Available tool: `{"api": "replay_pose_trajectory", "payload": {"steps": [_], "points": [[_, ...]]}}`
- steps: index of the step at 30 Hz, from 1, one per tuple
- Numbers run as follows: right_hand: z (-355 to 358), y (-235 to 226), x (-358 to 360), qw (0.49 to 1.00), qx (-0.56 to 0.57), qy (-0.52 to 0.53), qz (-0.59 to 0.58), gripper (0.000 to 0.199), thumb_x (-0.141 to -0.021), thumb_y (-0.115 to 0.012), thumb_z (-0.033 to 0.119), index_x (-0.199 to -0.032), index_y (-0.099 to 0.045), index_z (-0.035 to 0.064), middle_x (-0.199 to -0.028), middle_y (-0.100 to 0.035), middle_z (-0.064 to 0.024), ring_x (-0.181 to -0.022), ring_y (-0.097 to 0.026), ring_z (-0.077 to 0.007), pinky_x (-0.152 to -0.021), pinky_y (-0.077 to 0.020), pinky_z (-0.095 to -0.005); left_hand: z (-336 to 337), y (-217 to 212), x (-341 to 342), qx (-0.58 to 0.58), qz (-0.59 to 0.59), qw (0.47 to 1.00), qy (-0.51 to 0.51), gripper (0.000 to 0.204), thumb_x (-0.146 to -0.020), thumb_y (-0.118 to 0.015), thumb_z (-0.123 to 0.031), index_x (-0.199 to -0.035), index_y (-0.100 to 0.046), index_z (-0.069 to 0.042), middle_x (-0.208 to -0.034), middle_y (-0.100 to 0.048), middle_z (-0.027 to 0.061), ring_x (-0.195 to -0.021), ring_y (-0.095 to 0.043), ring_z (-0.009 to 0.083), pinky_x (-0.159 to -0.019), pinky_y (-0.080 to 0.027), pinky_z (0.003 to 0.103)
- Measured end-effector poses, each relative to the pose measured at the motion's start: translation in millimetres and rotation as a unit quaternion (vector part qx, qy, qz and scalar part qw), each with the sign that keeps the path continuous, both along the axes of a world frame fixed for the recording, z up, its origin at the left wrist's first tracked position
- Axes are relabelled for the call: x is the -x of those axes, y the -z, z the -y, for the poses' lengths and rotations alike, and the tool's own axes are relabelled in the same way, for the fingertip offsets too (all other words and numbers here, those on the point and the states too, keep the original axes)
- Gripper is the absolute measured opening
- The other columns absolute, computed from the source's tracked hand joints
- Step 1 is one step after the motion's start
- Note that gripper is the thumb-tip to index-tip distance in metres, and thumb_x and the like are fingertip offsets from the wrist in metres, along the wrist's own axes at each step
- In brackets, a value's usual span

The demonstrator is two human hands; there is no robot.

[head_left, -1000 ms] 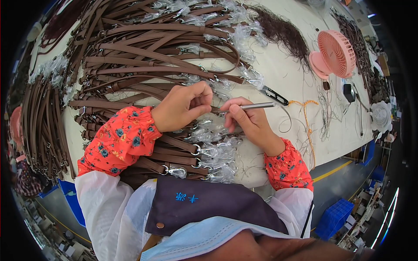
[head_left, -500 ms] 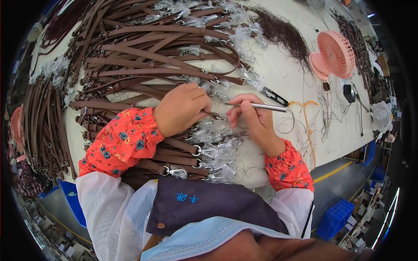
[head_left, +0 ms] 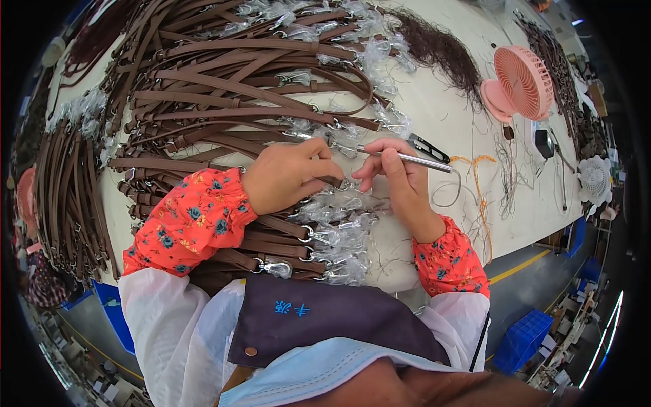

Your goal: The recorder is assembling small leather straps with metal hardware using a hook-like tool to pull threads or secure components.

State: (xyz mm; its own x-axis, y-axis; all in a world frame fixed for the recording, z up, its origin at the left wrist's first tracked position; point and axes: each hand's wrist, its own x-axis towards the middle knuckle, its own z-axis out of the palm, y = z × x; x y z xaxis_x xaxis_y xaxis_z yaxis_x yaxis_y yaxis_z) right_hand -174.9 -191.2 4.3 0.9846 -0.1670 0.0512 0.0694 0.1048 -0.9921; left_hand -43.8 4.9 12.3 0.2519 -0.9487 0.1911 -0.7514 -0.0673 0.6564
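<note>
My left hand [head_left: 288, 175] pinches the end of a brown strap [head_left: 330, 181] between thumb and fingers. Just to its right, my right hand [head_left: 401, 178] grips a slim silver pen-shaped tool [head_left: 426, 162], its tip pointing left past the fingers. A thin grey cord [head_left: 456, 193] curves down from the tool's back end. The right fingertips are close to the strap end, beside a metal clasp in clear plastic [head_left: 349, 184]; whether they touch it I cannot tell. More brown straps [head_left: 274, 242] with plastic-wrapped clasps [head_left: 346, 237] lie below and beyond my hands.
Black thread snips [head_left: 428, 148] lie beyond my right hand. Farther right are a pink fan [head_left: 521, 85], an orange cord [head_left: 482, 197], loose threads [head_left: 513, 183] and a small black box [head_left: 544, 144]. Dark thread [head_left: 437, 54] is heaped at the back. Another strap bundle [head_left: 71, 197] hangs at left.
My left hand has lifted slightly and turned, so the strap end shows more between its fingers. The silver tool has shifted a little right, and the right fingers have moved slightly.
</note>
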Motion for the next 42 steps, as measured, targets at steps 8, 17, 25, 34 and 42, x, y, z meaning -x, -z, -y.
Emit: {"api": "replay_pose_trajectory", "payload": {"steps": [8, 17, 25, 34, 42], "points": [[3, 0, 0, 0.999, -0.018, -0.002, -0.029, 0.035, -0.103, -0.043, 0.032, -0.110, -0.056, -0.0006, -0.077, -0.063, -0.0069, -0.062, -0.059, -0.0108, -0.062, -0.0479, -0.0245, 4, 6, 3, 0.006, 0.010, 1.000, -0.008, 0.007, -0.083, -0.064, -0.012, -0.088, -0.061, -0.010, -0.085, -0.058, 0.0042, -0.081, -0.061, 0.0266, -0.066, -0.049, 0.039], [1, -3, 2, 0.992, 0.023, -0.073, -0.105, 0.035, -0.103, -0.045, 0.032, -0.102, -0.062, 0.0017, -0.068, -0.061, -0.0014, -0.056, -0.055, -0.0066, -0.052, -0.0431, -0.0196, 3, 4, -6, -0.025, -0.153, 0.987, -0.034, 0.009, -0.086, -0.063, -0.007, -0.091, -0.058, -0.002, -0.083, -0.059, 0.0111, -0.072, -0.059, 0.0240, -0.065, -0.047, 0.034], [-1, -5, 1, 0.988, 0.059, -0.099, -0.103, 0.032, -0.102, -0.046, 0.030, -0.101, -0.062, 0.0027, -0.067, -0.061, -0.0009, -0.054, -0.052, -0.0054, -0.050, -0.0408, -0.0195, 4, 4, -7, -0.012, -0.160, 0.987, -0.026, 0.008, -0.086, -0.064, -0.005, -0.090, -0.058, -0.001, -0.079, -0.058, 0.0087, -0.065, -0.057, 0.0176, -0.061, -0.046, 0.030], [-1, -3, 0, 0.987, 0.075, -0.104, -0.097, 0.030, -0.102, -0.046, 0.028, -0.103, -0.062, 0.0034, -0.068, -0.062, -0.0010, -0.053, -0.052, -0.0050, -0.049, -0.0409, -0.0196, 4, 0, -8, -0.048, -0.176, 0.983, -0.032, 0.012, -0.086, -0.064, -0.011, -0.091, -0.059, -0.002, -0.083, -0.061, 0.0125, -0.071, -0.062, 0.0248, -0.064, -0.048, 0.035], [-1, -5, 0, 0.987, 0.072, -0.102, -0.101, 0.031, -0.102, -0.045, 0.030, -0.103, -0.062, 0.0034, -0.069, -0.062, -0.0015, -0.054, -0.052, -0.0054, -0.050, -0.0414, -0.0198, 5, -1, -8, -0.052, -0.200, 0.978, -0.042, 0.012, -0.085, -0.064, -0.010, -0.090, -0.059, -0.001, -0.081, -0.060, 0.0121, -0.070, -0.061, 0.0246, -0.064, -0.048, 0.035]]}}
